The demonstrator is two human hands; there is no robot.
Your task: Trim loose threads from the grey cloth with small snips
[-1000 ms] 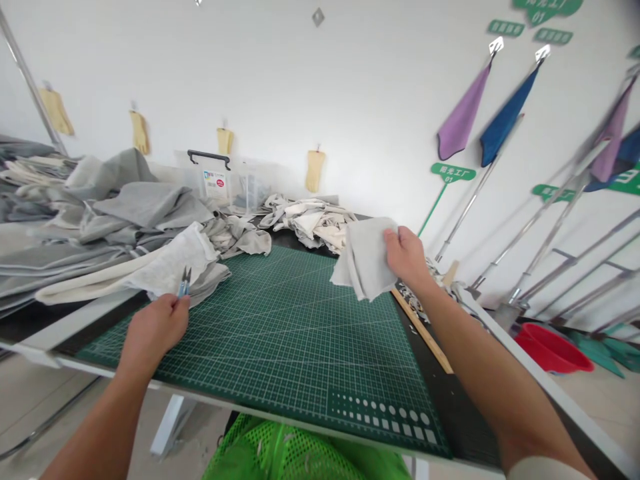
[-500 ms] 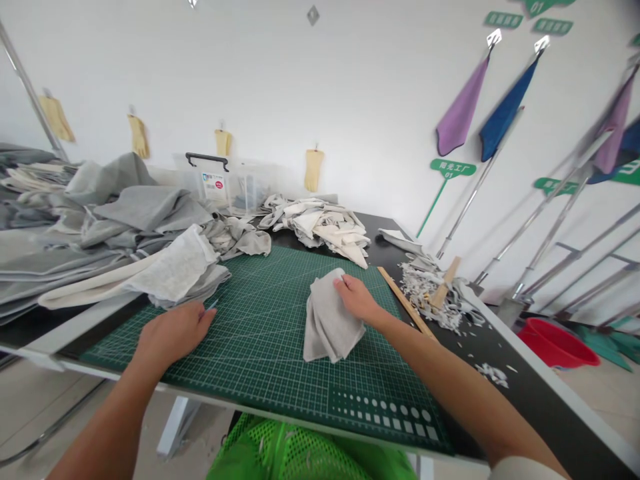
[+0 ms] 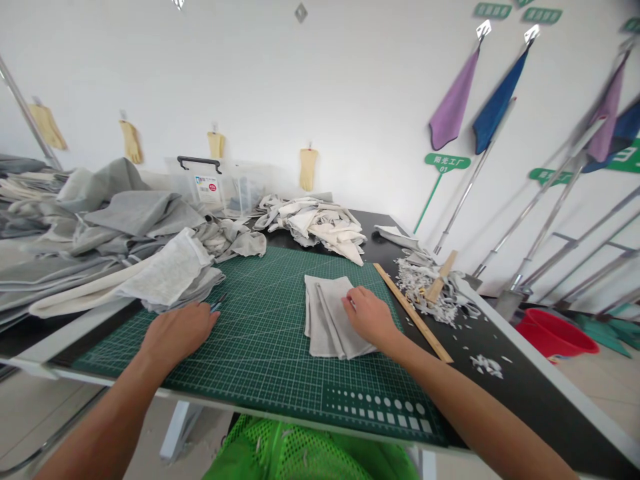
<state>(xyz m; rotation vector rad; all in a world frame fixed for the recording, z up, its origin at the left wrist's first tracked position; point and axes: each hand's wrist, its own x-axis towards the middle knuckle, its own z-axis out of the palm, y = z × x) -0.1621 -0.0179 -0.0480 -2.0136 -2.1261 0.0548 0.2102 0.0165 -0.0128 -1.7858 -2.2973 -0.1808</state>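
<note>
Green cutting mat (image 3: pixel 260 373) covers the near table, with open mat between the hands and a grey fabric heap (image 3: pixel 140 217) crowding its far left edge. At the mat's left, the left hand (image 3: pixel 177 333) curls half-closed around small snips (image 3: pixel 216 305), their tips showing past the fingers. Folded grey cloth (image 3: pixel 327 319) lies mid-mat, long axis running near to far, beneath the open right hand (image 3: pixel 370 319), which presses without gripping. Further right lie a wooden ruler (image 3: pixel 413 312) and cloth scraps (image 3: pixel 425 290).
</note>
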